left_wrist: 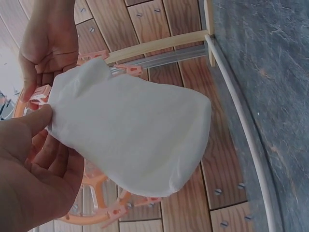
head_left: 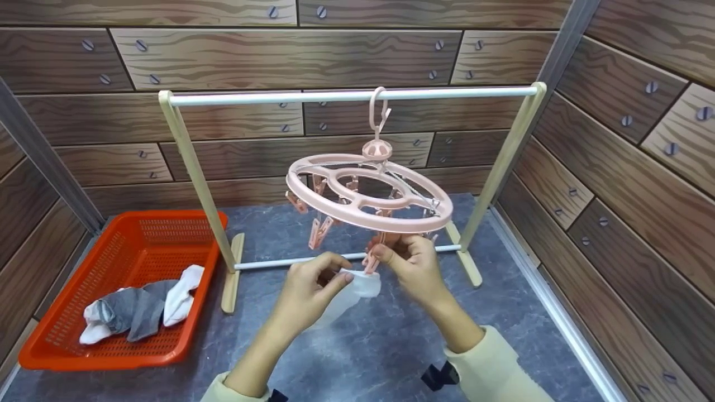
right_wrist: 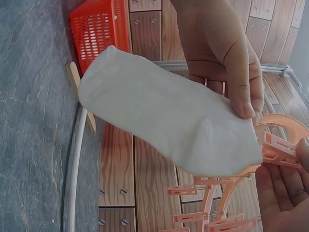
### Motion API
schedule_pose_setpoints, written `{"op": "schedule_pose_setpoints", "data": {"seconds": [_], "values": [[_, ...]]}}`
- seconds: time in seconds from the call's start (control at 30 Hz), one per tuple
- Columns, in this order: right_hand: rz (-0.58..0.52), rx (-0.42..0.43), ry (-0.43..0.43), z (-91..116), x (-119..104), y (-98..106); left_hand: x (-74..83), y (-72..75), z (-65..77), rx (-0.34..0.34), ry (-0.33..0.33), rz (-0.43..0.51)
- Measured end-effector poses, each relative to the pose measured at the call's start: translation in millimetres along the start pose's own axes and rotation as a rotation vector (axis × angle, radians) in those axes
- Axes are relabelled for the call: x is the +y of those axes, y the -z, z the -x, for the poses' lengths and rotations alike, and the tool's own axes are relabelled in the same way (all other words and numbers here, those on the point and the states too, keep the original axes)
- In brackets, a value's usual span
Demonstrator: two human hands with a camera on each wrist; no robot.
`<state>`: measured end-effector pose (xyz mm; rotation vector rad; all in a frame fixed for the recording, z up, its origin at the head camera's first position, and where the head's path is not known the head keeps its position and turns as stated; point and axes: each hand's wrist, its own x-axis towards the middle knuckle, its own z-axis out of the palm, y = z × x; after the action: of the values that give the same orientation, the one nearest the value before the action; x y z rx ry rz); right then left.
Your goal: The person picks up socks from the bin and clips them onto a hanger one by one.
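Observation:
My left hand (head_left: 304,290) pinches the cuff edge of a white sock (left_wrist: 130,125) between thumb and fingers. The sock hangs below, its toe end pointing down. My right hand (head_left: 422,271) grips a pink clothespin (right_wrist: 279,149) that hangs from the round pink drying hanger (head_left: 413,225). The clothespin's tip is at the sock's cuff; whether it bites the cloth I cannot tell. Other pink clothespins (head_left: 320,233) dangle around the hanger's ring.
The hanger hooks over the white upper bar (head_left: 251,99) of a wooden-legged rack (head_left: 195,167). At left, an orange basket (head_left: 192,335) holds grey and white socks (head_left: 145,310). Wood-patterned walls (head_left: 279,56) enclose the dark grey surface (head_left: 357,363).

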<state>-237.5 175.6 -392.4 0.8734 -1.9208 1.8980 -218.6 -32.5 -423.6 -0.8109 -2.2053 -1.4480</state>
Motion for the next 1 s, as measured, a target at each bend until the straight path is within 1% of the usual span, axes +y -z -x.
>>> {"op": "schedule_pose_setpoints", "data": {"seconds": [0.13,0.4,0.53,0.73,1.0], "values": [[-0.005,-0.004,0.004,0.1,1.8,-0.3,1.8,-1.1,-0.9,0.001,0.000,-0.017],[-0.002,0.008,-0.035,2.5,1.5,-1.4,3.8,-3.6,-1.9,0.027,0.006,-0.027],[0.001,0.012,-0.046,3.1,2.1,-1.9,4.2,-5.3,-2.9,0.039,-0.006,-0.024],[0.012,0.011,-0.039,3.1,2.9,-1.6,5.1,-7.4,-4.9,0.049,-0.019,-0.012],[0.025,0.011,-0.041,3.2,2.1,-1.3,7.9,-8.3,-7.8,0.071,-0.039,0.022]]}}
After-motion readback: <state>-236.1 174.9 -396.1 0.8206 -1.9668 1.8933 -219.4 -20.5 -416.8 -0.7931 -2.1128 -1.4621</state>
